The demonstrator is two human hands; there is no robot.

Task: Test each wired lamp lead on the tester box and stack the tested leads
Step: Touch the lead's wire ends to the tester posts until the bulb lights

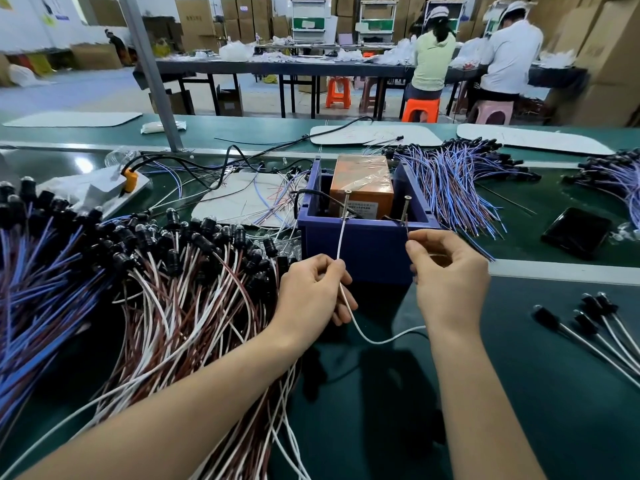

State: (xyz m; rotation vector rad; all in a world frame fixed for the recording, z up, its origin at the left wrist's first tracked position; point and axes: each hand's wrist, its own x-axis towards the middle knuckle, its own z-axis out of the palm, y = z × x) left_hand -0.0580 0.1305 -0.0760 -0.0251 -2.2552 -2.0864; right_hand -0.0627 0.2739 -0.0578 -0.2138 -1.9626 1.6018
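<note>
— Starting with the head view: what is held at mid-frame?
— A white lead [381, 339] is pinched in the left grip [313, 289], its end raised to the left screw [346, 202] of the blue tester box [367, 244].
— And the right grip [446, 268]?
— It is closed on a thin wire end, seemingly the same lead's, at the right screw [404, 209]; contact cannot be confirmed. The ends are presumably kept apart so each pole is met.
— Tested leads?
— A small stack [588, 327] is laid at lower right on the worktop [519, 393], well apart from the untested pile [173, 271] at left.
</note>
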